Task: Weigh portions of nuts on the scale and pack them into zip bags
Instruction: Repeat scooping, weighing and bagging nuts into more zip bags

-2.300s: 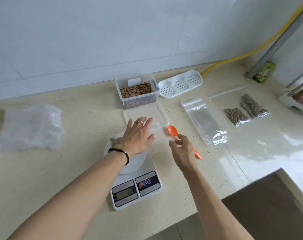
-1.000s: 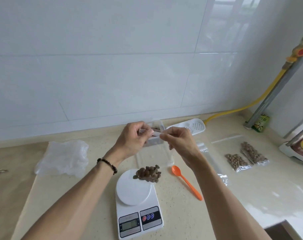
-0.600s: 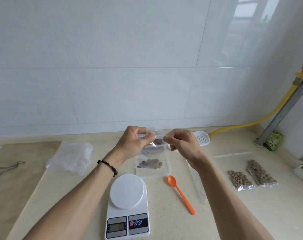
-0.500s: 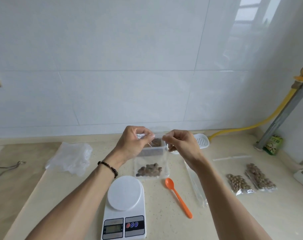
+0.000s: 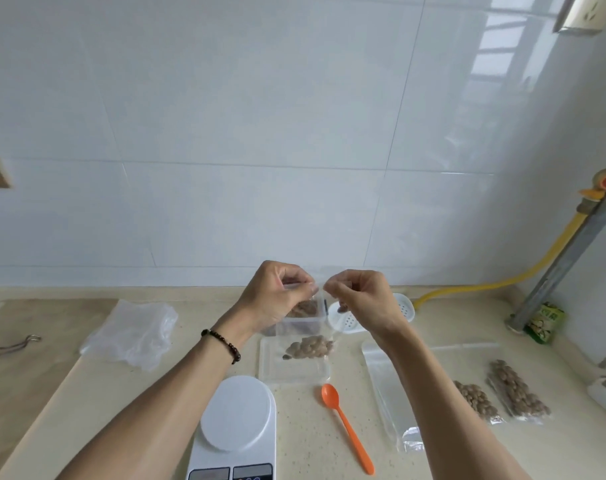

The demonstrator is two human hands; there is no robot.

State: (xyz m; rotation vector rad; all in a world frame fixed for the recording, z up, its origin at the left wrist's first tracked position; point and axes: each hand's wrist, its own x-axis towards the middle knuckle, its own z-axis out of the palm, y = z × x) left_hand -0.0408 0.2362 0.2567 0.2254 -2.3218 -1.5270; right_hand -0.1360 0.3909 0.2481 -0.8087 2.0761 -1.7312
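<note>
We see both hands, left [image 5: 277, 296] and right [image 5: 360, 299], pinching the top edge of one clear plastic zip bag [image 5: 317, 327] above the surface; brown nuts [image 5: 310, 347] cluster at its bottom. Right of our hands lie two filled nut bags [image 5: 495, 393]; below them one orange plastic spoon [image 5: 346, 427].

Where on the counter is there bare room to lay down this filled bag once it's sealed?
Bare counter lies between the scale and the crumpled plastic, and a narrower strip between the orange spoon and the empty zip bags. It is crowded under both hands, around the lid and nut container, and by the packed bags.
</note>
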